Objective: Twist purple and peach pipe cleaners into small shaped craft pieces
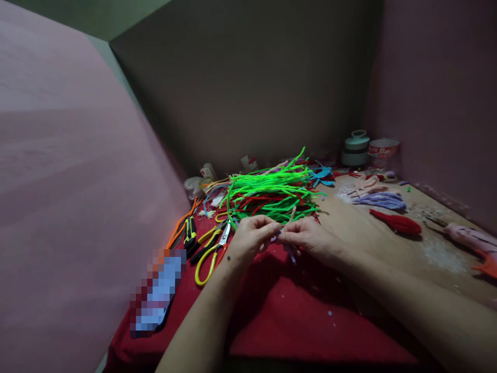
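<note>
My left hand (250,237) and my right hand (308,238) meet over the red cloth (295,316), fingertips pinched together on a small lilac pipe cleaner piece (285,243) whose end hangs down between them. A pinkish stem sticks up just above my right fingers. Right behind the hands lies a big heap of neon green pipe cleaners (272,191) mixed with red ones.
Yellow-handled scissors (212,254), pliers and a black-yellow cutter (189,233) lie left of my hands. Lilac strips (382,201), a red fuzzy piece (398,223) and pink pieces sit on the wooden table at right. Jars (355,147) stand at the back. Board walls enclose the table.
</note>
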